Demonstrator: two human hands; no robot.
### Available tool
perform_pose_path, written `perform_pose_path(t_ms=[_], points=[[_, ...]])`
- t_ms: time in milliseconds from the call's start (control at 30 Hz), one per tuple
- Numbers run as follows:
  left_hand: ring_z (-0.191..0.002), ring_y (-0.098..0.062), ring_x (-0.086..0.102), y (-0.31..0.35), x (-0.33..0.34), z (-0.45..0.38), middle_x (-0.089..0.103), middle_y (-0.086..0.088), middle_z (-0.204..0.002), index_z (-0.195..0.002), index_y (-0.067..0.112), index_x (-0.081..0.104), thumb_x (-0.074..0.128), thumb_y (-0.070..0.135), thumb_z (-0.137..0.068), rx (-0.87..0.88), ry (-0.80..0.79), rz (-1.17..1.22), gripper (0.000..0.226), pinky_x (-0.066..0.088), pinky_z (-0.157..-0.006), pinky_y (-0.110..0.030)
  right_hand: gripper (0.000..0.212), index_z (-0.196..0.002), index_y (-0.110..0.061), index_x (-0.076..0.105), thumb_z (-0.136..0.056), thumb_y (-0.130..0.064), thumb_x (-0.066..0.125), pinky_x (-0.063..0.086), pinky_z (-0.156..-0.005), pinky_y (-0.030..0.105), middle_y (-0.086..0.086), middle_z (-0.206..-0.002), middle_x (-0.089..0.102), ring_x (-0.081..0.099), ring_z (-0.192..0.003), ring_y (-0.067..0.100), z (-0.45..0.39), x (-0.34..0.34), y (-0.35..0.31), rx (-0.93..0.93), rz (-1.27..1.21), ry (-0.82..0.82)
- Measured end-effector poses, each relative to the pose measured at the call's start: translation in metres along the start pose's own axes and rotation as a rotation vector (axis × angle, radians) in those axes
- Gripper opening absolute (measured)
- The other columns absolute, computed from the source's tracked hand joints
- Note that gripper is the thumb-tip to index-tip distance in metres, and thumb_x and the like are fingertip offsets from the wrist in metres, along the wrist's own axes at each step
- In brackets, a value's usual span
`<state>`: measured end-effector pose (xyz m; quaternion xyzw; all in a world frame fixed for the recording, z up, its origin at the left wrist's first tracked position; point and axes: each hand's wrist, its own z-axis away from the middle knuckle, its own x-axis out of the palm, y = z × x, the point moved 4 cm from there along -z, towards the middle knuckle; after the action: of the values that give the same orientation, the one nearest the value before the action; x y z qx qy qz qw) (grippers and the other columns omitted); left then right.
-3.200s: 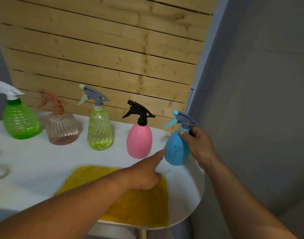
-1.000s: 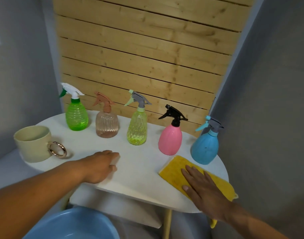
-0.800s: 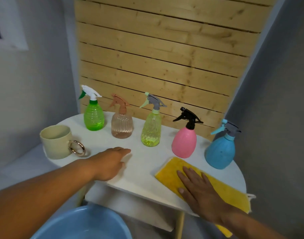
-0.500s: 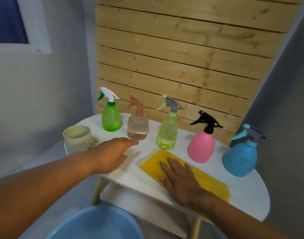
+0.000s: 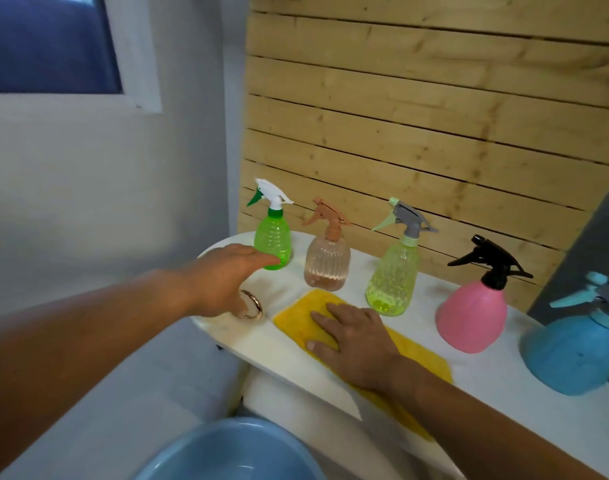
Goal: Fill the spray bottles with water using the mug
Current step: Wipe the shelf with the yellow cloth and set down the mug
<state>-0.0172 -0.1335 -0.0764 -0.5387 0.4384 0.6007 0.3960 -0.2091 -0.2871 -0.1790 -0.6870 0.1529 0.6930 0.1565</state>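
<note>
Five spray bottles stand in one row along the back of the white counter [image 5: 497, 372], each upright with its trigger head on: a green bottle [image 5: 272, 242], a peach bottle [image 5: 327, 263], a yellow-green bottle [image 5: 393, 277], a pink bottle [image 5: 472, 315] and a blue bottle [image 5: 573, 351], the last cut by the right edge of the frame. The peach one shows liquid in its lower part; how full the others are cannot be read.

One mug sits at the counter's left end, almost wholly hidden under the left hand [image 5: 223, 282]; only its ring-shaped metal handle [image 5: 252, 304] shows. That hand lies over the mug with fingers [image 5: 261, 259] stretched toward the green bottle's base, and it seems not to be gripping, though the thumb side is hidden.

One yellow cloth [image 5: 414, 351] lies flat on the counter in front of the bottles. The right hand [image 5: 355, 341] presses on it, palm down, fingers straight and spread.

One blue basin [image 5: 234, 455] sits below the counter's near edge.
</note>
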Motion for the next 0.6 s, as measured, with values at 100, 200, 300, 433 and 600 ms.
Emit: perform_pose_path(t_ms=[100, 200, 300, 433, 600], points=[[-0.144, -0.018, 0.039, -0.013, -0.003, -0.002, 0.041, 0.006, -0.16, -0.163, 0.038, 0.026, 0.091, 0.045, -0.076, -0.038, -0.007, -0.034, 0.108, 0.034, -0.115, -0.031, 0.108, -0.16, -0.037, 0.021, -0.071, -0.087, -0.014, 0.002, -0.126, 0.045, -0.002, -0.169, 0.012, 0.008, -0.156, 0.017, -0.004, 0.014, -0.004, -0.022, -0.105, 0.011], [-0.144, -0.018, 0.038, -0.021, -0.004, -0.001, 0.04, 0.005, -0.158, -0.164, 0.037, 0.022, 0.091, 0.046, -0.075, -0.075, -0.049, -0.066, 0.113, 0.033, -0.115, -0.032, 0.102, -0.161, -0.034, 0.015, -0.074, -0.083, -0.009, -0.001, -0.126, 0.045, -0.002, -0.17, 0.005, 0.002, -0.156, 0.016, -0.009, 0.016, -0.006, -0.026, -0.169, -0.017], [-0.155, -0.023, 0.023, -0.033, -0.004, 0.0, 0.026, 0.001, -0.168, -0.164, 0.039, 0.017, 0.091, 0.052, -0.072, -0.16, -0.085, -0.063, 0.119, 0.027, -0.123, -0.037, 0.102, -0.161, -0.034, 0.012, -0.074, -0.082, -0.009, -0.003, -0.126, 0.045, -0.002, -0.17, 0.001, -0.003, -0.156, 0.015, -0.016, 0.016, -0.012, -0.024, -0.179, -0.026], [-0.154, -0.028, 0.025, -0.052, 0.0, 0.003, 0.028, -0.001, -0.165, -0.165, 0.039, 0.014, 0.09, 0.06, -0.069, -0.284, -0.114, 0.021, 0.124, 0.032, -0.12, -0.042, 0.094, -0.162, -0.033, 0.01, -0.081, -0.079, 0.0, -0.006, -0.126, 0.043, -0.002, -0.17, -0.001, -0.005, -0.156, 0.015, -0.027, 0.015, -0.026, -0.008, -0.196, -0.048], [-0.145, -0.026, 0.043, -0.064, 0.005, 0.002, 0.038, 0.0, -0.164, -0.163, 0.033, 0.025, 0.094, 0.04, -0.073, -0.318, -0.058, 0.291, 0.114, 0.041, -0.114, -0.036, 0.074, -0.162, -0.031, 0.009, -0.099, -0.068, 0.016, -0.009, -0.125, 0.042, -0.001, -0.17, -0.003, -0.006, -0.156, 0.016, -0.042, 0.013, -0.042, 0.006, -0.192, -0.063]])
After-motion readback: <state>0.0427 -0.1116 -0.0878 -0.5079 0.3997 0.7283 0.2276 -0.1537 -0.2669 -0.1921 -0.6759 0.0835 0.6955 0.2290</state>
